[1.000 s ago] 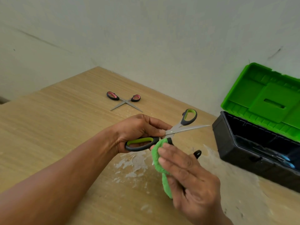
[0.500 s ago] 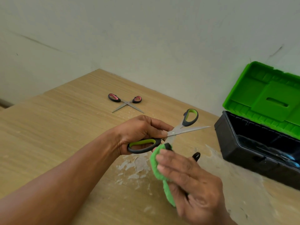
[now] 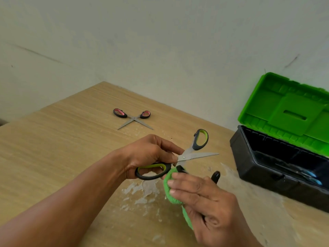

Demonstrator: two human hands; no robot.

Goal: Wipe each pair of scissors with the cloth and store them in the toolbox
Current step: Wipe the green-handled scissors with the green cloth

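Note:
My left hand point(image 3: 151, 154) grips the green-and-black scissors point(image 3: 194, 154) by one handle loop, blades spread wide above the table. One blade points right; the other runs down into the green cloth point(image 3: 169, 189). My right hand point(image 3: 204, 198) holds that cloth wrapped round the lower blade, fingers curled over it. A second pair, the pink-and-black scissors point(image 3: 132, 118), lies open on the table further back. The toolbox point(image 3: 267, 168) stands at the right with its green lid point(image 3: 288, 111) raised; blue-handled scissors point(image 3: 309, 175) lie inside.
The wooden table point(image 3: 62, 139) has a worn, peeling patch point(image 3: 142, 189) under my hands. A plain wall point(image 3: 160, 50) rises right behind the table's far edge and behind the toolbox.
The cloth in my right hand has slid slightly down along the lower blade, away from the pivot. My left hand and the scissors have kept their place.

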